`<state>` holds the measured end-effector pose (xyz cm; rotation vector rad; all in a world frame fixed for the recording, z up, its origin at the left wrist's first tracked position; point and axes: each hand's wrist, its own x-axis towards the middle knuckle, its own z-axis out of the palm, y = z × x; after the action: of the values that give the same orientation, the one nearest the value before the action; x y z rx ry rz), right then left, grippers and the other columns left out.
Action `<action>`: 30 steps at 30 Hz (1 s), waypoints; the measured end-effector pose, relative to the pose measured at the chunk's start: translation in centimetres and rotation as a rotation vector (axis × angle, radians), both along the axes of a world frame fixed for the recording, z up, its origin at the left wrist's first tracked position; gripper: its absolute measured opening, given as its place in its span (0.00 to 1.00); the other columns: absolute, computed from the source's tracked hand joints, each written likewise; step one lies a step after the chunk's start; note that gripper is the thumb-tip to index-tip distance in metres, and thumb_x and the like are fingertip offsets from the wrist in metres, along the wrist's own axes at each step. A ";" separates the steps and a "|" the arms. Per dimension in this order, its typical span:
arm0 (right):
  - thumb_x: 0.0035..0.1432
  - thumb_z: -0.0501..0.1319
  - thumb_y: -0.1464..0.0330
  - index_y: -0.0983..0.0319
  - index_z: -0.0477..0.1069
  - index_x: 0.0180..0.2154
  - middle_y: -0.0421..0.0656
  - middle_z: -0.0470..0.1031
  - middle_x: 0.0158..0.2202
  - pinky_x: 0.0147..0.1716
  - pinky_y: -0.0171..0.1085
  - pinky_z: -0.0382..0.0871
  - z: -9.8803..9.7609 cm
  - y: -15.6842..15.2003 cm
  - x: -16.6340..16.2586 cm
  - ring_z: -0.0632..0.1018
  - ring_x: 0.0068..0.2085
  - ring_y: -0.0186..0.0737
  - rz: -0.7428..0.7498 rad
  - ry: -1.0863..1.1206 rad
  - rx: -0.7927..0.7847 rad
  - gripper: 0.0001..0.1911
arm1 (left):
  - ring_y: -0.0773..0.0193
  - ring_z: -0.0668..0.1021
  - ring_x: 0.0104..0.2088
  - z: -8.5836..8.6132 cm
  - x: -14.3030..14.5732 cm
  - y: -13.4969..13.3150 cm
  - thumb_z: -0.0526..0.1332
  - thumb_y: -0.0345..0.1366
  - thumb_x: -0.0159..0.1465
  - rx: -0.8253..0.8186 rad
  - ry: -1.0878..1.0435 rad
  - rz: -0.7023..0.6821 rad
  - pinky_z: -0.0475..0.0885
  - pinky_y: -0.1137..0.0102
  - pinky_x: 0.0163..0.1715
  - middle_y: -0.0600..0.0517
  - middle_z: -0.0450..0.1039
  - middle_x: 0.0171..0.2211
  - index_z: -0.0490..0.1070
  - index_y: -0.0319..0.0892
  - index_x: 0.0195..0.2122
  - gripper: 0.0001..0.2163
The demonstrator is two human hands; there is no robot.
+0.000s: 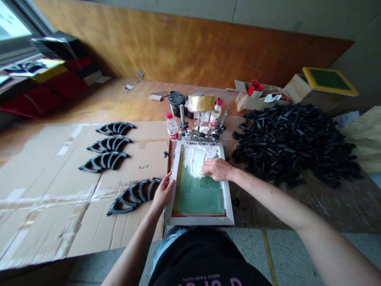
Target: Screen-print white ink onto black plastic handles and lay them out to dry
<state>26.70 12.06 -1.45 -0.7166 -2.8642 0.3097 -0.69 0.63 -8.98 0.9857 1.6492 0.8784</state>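
Note:
A screen printing frame (229, 206) with a silver border and green mesh lies flat before me. White ink (193, 159) is smeared thickly over the far half of its mesh. My left hand (163, 193) holds the frame's left border, thumb on top. Closed over the mesh at the ink's right edge is my right hand (218, 169); whatever its fingers pinch is hidden. Metal hinge clamps (201, 137) grip the far end of the frame. Just left of my left hand, a row of curved black plastic parts (131, 196) rests on cardboard.
More black parts (104, 161) lie in rows on the cardboard (59, 178). A big heap of them (285, 143) is at right. Bottles with red caps (172, 127) and a black tub (176, 102) stand behind the frame. Boxes (258, 99) sit at the back right.

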 end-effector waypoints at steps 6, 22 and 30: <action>0.58 0.56 0.78 0.63 0.74 0.40 0.48 0.76 0.40 0.43 0.39 0.67 -2.2 -0.7 -0.8 0.73 0.46 0.45 -0.111 0.097 0.102 0.12 | 0.59 0.78 0.32 1.7 0.4 -0.1 0.62 0.58 0.57 -0.033 -0.054 0.036 0.71 0.69 0.30 0.49 0.78 0.33 0.62 0.43 0.64 0.37; 0.63 0.62 0.62 0.60 0.70 0.56 0.45 0.80 0.31 0.40 0.40 0.71 2.6 9.0 4.2 0.79 0.34 0.44 -0.943 0.256 0.075 0.22 | 0.60 0.78 0.30 11.2 0.0 2.5 0.52 0.68 0.57 0.056 -0.262 0.063 0.70 0.69 0.27 0.51 0.80 0.36 0.73 0.45 0.55 0.37; 0.60 0.61 0.68 0.69 0.75 0.44 0.41 0.80 0.35 0.40 0.31 0.71 -4.7 1.6 5.4 0.76 0.36 0.33 -0.751 0.351 -0.125 0.13 | 0.56 0.79 0.43 15.1 3.2 7.7 0.57 0.58 0.61 0.435 -0.449 0.233 0.75 0.63 0.40 0.45 0.78 0.41 0.70 0.39 0.53 0.30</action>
<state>32.10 13.67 -6.12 -1.5060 -2.0778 0.4391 2.47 8.32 6.08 0.8062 1.2237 1.5395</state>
